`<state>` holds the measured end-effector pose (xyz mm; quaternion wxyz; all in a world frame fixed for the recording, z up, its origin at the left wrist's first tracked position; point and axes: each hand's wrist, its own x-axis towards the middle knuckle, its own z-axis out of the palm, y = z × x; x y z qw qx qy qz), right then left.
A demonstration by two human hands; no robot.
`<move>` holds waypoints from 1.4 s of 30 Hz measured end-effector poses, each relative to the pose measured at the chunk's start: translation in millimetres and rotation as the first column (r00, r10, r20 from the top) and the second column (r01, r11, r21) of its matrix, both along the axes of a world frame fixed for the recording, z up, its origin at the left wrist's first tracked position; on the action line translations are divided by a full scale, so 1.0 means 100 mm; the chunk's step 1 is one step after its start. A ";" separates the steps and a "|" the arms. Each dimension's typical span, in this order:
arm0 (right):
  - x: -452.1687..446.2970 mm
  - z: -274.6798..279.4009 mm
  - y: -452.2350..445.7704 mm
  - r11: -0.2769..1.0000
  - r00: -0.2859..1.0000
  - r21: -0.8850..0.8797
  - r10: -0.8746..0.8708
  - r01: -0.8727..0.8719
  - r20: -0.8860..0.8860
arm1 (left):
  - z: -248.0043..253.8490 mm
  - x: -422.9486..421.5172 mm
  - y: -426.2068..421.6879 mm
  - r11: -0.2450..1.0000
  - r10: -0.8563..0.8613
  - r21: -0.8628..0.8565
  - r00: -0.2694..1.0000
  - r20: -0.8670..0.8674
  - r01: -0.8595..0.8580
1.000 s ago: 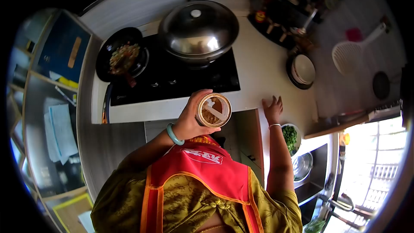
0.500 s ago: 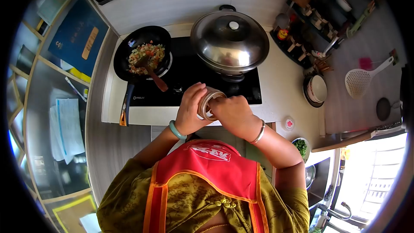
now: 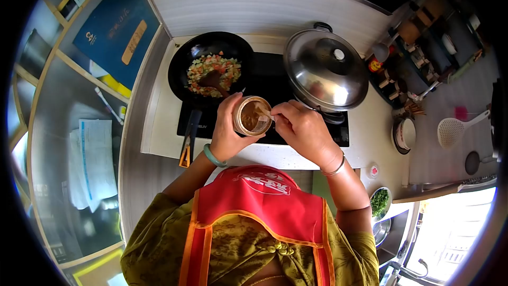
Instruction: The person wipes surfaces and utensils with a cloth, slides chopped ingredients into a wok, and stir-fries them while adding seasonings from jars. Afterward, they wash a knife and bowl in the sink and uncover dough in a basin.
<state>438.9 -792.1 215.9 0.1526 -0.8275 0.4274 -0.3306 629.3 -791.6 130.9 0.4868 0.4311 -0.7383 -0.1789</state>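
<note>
Left hand fingers wrapped round open jar; right hand fingers pinching pale spoon in jar mouth.

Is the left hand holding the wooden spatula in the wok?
No, the left hand holds an open jar, and the wooden spatula rests among the chopped food in the wok.

The left hand partly hides the spatula.

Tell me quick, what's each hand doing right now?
Left hand: closed around an open jar.
Right hand: closed, fingers pinching a small pale utensil that dips into the jar.
</note>
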 end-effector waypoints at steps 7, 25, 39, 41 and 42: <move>0.56 -0.15 -0.17 0.999 0.975 -0.032 0.002 -0.009 -0.224 | 0.04 0.47 -0.14 0.988 0.006 -0.156 0.994 0.108 0.010; 1.15 -0.36 -0.40 0.993 0.952 -0.075 0.060 -0.086 -0.300 | -0.10 0.99 -0.26 0.989 0.033 -0.149 0.979 0.199 -0.003; 1.19 -0.78 -0.63 0.742 0.834 0.637 -0.207 -0.207 0.512 | -0.19 1.30 -0.45 0.971 0.238 -0.022 0.953 0.190 -0.238; 1.22 -0.75 -0.70 0.732 0.803 0.638 -0.220 -0.239 0.553 | -0.16 1.37 -0.47 0.965 0.259 -0.010 0.953 0.160 -0.261; 1.24 -0.72 -0.75 0.734 0.764 0.631 -0.250 -0.250 0.594 | -0.15 1.42 -0.48 0.953 0.298 0.003 0.941 0.162 -0.302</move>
